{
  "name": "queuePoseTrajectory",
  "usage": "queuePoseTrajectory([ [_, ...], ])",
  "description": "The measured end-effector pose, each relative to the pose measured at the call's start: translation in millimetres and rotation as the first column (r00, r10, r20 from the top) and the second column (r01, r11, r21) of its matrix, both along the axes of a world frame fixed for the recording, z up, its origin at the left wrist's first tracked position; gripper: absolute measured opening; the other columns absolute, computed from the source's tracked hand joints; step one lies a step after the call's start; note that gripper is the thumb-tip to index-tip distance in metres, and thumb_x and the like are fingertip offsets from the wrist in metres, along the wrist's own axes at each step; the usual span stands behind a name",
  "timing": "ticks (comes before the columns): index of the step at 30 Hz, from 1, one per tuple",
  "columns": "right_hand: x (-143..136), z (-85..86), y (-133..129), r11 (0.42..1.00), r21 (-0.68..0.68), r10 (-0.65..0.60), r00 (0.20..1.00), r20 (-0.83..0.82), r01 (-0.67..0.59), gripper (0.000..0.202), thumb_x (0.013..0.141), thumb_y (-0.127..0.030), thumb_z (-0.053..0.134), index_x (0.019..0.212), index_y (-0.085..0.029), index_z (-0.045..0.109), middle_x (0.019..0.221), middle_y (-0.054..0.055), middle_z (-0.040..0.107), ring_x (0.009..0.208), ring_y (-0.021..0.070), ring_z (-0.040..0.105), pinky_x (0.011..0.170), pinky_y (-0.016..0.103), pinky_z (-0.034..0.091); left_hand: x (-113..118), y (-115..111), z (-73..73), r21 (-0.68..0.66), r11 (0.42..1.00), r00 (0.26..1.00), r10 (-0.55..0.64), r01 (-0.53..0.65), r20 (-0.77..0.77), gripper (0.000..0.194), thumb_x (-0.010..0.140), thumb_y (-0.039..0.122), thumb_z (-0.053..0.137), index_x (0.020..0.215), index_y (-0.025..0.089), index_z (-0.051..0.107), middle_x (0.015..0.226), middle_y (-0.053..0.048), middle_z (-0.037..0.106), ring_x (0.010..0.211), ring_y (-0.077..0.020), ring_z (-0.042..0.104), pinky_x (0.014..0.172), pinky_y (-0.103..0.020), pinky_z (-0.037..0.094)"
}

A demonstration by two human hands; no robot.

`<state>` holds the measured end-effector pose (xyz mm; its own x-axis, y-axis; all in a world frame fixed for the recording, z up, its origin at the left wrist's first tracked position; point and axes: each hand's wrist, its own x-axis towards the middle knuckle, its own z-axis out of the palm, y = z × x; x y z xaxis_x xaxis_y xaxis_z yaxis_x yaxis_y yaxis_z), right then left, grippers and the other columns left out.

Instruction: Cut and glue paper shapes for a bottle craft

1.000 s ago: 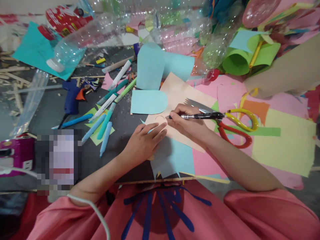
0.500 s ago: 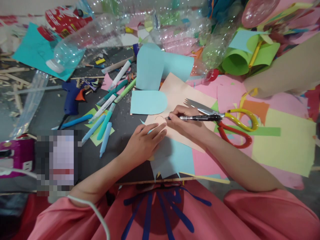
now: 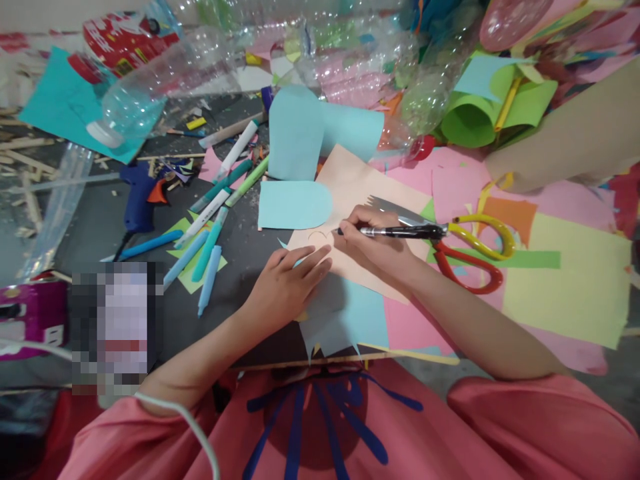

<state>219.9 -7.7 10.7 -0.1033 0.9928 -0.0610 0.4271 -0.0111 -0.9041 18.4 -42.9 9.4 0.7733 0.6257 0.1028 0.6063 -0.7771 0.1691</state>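
Note:
My right hand is closed around a black pen, its tip on a peach sheet of paper. A thin curved line shows on that sheet, just left of the tip. Spread flat, my left hand lies on the lower left part of the sheet, fingers reaching toward the line. Right beside and partly behind my right hand are scissors with one yellow and one red handle. A light blue round-ended cutout overlaps the sheet's left edge.
Several markers lie left of my hands, near a blue glue gun. Clear plastic bottles crowd the back. A green paper roll and a brown cardboard tube stand at right. Pink and yellow sheets cover the right side.
The pen tip has moved slightly right and up, and the curved line has grown with a second arc beginning. My left hand stays in place on the paper.

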Motion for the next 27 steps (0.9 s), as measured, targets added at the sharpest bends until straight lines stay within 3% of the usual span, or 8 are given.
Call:
queuePoseTrajectory([
  [4,2.6,-5.6,1.2,0.997,0.044,-0.056,0.998,-0.01,0.056,0.034,0.083,-0.017,0.055,0.055,-0.022,0.035,0.055,-0.004,0.043,0.058,0.0122,0.04,0.058,0.03,0.032,-0.3,0.3,0.7,-0.009,1.0,1.0,0.0,0.0,-0.006,0.035,0.091,0.01,0.048,0.122,0.013,0.062,0.137,-0.007,0.062,0.116,-0.0237,0.06,0.088,-0.039,0.046],
  [11,2.6,-3.4,1.8,1.0,0.012,0.021,1.0,0.006,-0.021,0.033,0.084,-0.02,0.055,0.056,-0.023,0.038,0.056,-0.004,0.044,0.058,0.013,0.041,0.056,0.03,0.033,-0.8,0.7,1.3,-0.051,0.999,0.999,0.006,-0.007,-0.032,0.037,0.09,0.01,0.048,0.124,0.016,0.061,0.137,-0.008,0.061,0.118,-0.0246,0.06,0.09,-0.041,0.047],
  [16,4.7,-5.1,3.1,0.995,0.079,-0.066,0.997,-0.025,0.068,0.034,0.082,-0.019,0.056,0.055,-0.023,0.035,0.055,-0.005,0.042,0.057,0.0122,0.04,0.057,0.03,0.034,-1.4,0.3,1.2,-0.044,0.999,1.0,0.002,-0.002,-0.014,0.037,0.089,0.009,0.049,0.124,0.013,0.061,0.137,-0.008,0.061,0.117,-0.0247,0.06,0.09,-0.041,0.047],
  [23,4.2,-3.8,4.7,0.999,0.032,-0.017,1.0,-0.01,0.018,0.031,0.082,-0.023,0.058,0.056,-0.022,0.041,0.055,-0.005,0.045,0.056,0.0113,0.041,0.056,0.029,0.033,-1.1,0.5,1.9,-0.069,0.998,0.999,0.006,-0.008,-0.038,0.039,0.089,0.009,0.049,0.125,0.015,0.061,0.138,-0.01,0.061,0.119,-0.0248,0.059,0.092,-0.041,0.046],
  [27,1.9,-1.6,3.9,0.994,0.036,-0.098,0.993,-0.067,0.101,0.036,0.081,-0.018,0.056,0.053,-0.023,0.034,0.054,-0.005,0.042,0.055,0.0109,0.041,0.055,0.029,0.036,0.1,0.4,2.2,-0.061,0.998,0.999,0.006,-0.008,-0.036,0.038,0.089,0.009,0.049,0.125,0.015,0.061,0.137,-0.008,0.061,0.117,-0.0246,0.06,0.09,-0.041,0.047],
])
